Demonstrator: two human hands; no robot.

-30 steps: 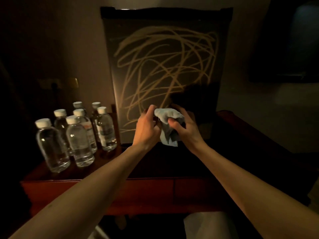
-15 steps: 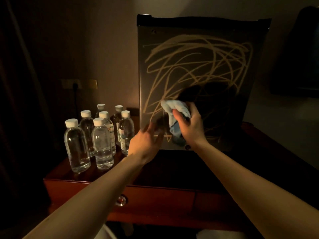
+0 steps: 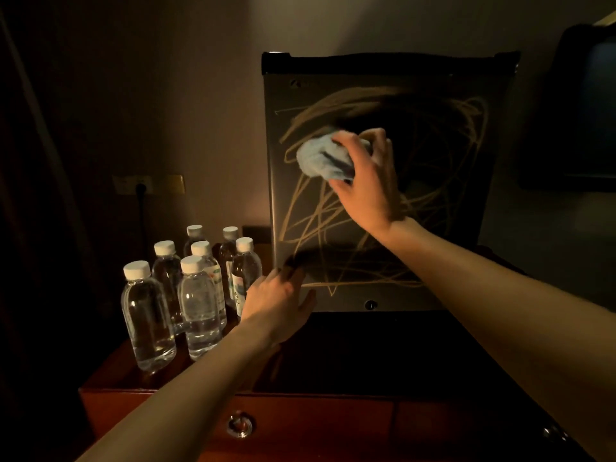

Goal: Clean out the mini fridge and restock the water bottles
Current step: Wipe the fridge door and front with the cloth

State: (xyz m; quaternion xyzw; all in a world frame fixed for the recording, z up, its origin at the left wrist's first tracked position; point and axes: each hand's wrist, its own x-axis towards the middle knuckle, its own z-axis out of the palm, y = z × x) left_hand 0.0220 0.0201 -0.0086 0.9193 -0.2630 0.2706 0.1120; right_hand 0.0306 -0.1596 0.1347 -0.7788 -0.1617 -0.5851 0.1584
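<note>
Head view: right hand (image 3: pixel 370 185) grips a blue cloth (image 3: pixel 325 158) against the scribbled mini fridge (image 3: pixel 450 228); left hand (image 3: pixel 278 305) spread wide.

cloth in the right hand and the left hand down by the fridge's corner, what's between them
In the head view, only the fridge door with its tan scribbles lies between the cloth in the right hand and the left hand.
</note>
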